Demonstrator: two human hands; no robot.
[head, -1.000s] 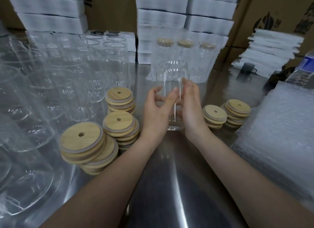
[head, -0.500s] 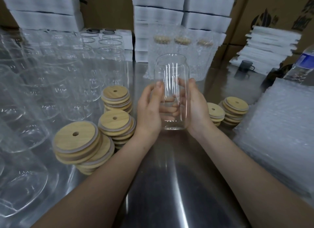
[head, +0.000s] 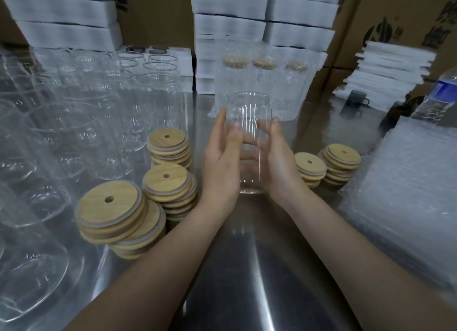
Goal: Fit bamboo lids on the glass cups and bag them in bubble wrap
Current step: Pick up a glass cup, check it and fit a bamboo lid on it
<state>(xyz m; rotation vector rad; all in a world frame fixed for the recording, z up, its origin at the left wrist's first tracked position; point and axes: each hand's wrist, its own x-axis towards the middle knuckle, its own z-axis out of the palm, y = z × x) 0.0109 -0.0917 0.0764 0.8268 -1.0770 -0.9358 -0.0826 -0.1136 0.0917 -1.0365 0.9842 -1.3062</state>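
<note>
A clear glass cup [head: 249, 123] without a lid stands upright at the centre of the steel table, held between both palms. My left hand [head: 222, 162] presses its left side and my right hand [head: 279, 165] its right side, fingers wrapped behind the glass. Stacks of round bamboo lids [head: 168, 185] with a centre hole lie just left of my left hand, and two shorter lid stacks [head: 342, 155] lie to the right. A pile of bubble wrap bags [head: 405, 194] lies at the right. Three lidded cups in bubble wrap [head: 264, 83] stand behind the held cup.
Many empty glass cups [head: 81, 123] crowd the left side of the table. White boxes [head: 230, 26] and cardboard cartons are stacked along the back. A water bottle [head: 440, 93] and a small dark cup [head: 356, 99] stand at the far right. Bare steel table [head: 247, 269] lies between my forearms.
The cup has been turned and shifted between my hands, first raised slightly, and now sits lower again with its base near the table. Both hands stay on it.
</note>
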